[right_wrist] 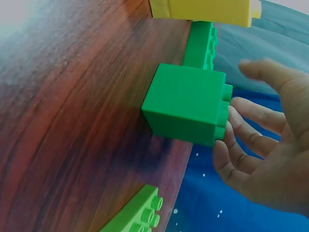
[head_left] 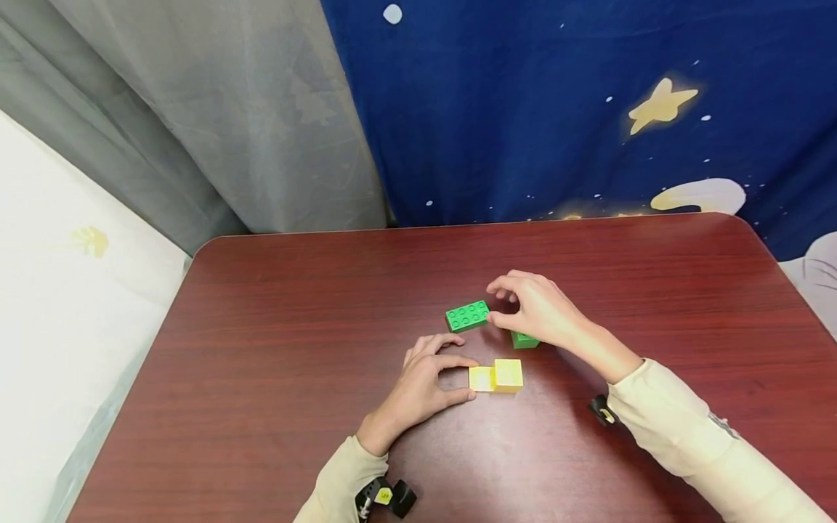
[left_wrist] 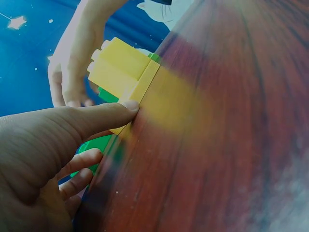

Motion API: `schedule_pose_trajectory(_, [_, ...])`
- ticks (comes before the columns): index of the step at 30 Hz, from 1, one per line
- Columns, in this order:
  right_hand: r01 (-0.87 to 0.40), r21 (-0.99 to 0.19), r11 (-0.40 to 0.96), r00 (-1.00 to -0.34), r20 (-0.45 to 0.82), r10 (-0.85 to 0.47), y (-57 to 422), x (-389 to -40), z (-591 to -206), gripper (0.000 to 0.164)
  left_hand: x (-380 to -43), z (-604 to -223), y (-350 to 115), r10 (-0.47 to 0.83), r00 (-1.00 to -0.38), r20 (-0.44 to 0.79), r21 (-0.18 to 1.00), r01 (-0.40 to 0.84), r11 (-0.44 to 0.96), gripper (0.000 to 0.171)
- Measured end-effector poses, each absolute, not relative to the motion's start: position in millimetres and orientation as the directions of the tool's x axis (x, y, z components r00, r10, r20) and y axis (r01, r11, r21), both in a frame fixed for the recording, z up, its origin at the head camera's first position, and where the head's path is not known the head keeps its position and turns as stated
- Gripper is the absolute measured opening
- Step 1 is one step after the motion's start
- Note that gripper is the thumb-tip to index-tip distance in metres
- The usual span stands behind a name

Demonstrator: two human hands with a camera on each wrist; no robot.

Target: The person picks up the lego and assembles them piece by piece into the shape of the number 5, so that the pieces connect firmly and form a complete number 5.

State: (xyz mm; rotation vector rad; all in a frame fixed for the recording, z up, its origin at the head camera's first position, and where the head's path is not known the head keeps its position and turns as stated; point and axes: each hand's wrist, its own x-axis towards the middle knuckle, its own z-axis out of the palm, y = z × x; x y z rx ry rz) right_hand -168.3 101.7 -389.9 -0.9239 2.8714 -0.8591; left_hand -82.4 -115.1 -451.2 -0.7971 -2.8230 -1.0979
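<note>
My left hand (head_left: 418, 385) pinches a low yellow brick (head_left: 481, 378) between thumb and index finger. A taller yellow block (head_left: 508, 375) sits at that brick's right end, and its studs show in the left wrist view. My right hand (head_left: 539, 309) hovers above a tall green block (right_wrist: 183, 99), fingers loosely bent and holding nothing. Its fingertips appear close to the block's studs in the right wrist view; whether they touch, I cannot tell. A flat green studded brick (head_left: 467, 316) lies between the hands, farther back.
In the right wrist view a light green studded brick (right_wrist: 137, 212) lies at the lower edge; the head view hides it. The dark red tabletop (head_left: 294, 327) runs back to a blue curtain (head_left: 523, 109) and a grey curtain (head_left: 229, 94).
</note>
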Motion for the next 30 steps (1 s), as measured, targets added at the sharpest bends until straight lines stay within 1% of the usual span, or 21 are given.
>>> schedule_pose_trajectory(5, [-0.551,-0.465,0.693,-0.81,0.098,-0.578,96.2,-171.8,-396.0,0.044,-82.6,-450.2,-113.7,0.459,-0.871,0.177,0.63,0.459,0.627,0.033])
schedule_pose_trajectory(9, [-0.554,-0.403,0.728,-0.804,0.034,-0.593,93.1,-173.1,-398.5,0.048,-82.7,-449.8,-113.0,0.458,-0.872,0.17,0.63,0.454,0.63,0.034])
schedule_pose_trajectory(12, [-0.574,-0.353,0.739,-0.789,-0.001,-0.614,89.9,-174.5,-400.0,0.049,-82.4,-449.9,-113.5,0.455,-0.875,0.167,0.629,0.45,0.634,0.034])
schedule_pose_trajectory(15, [-0.59,-0.332,0.736,-0.776,-0.017,-0.63,86.1,-175.5,-401.6,0.045,-82.4,-450.4,-114.4,0.452,-0.877,0.164,0.629,0.445,0.637,0.034])
schedule_pose_trajectory(21, [-0.591,-0.332,0.735,-0.773,-0.025,-0.633,82.4,-175.5,-402.3,0.037,-82.6,-450.2,-115.3,0.449,-0.878,0.166,0.63,0.445,0.637,0.034])
schedule_pose_trajectory(25, [-0.588,-0.343,0.732,-0.778,-0.009,-0.629,82.8,-175.0,-401.8,0.035,-82.6,-449.9,-115.2,0.452,-0.876,0.168,0.626,0.449,0.638,0.033])
schedule_pose_trajectory(30, [-0.593,-0.377,0.711,-0.779,0.043,-0.626,86.8,-173.8,-395.6,0.035,-82.8,-450.2,-114.8,0.45,-0.877,0.17,0.624,0.449,0.639,0.033])
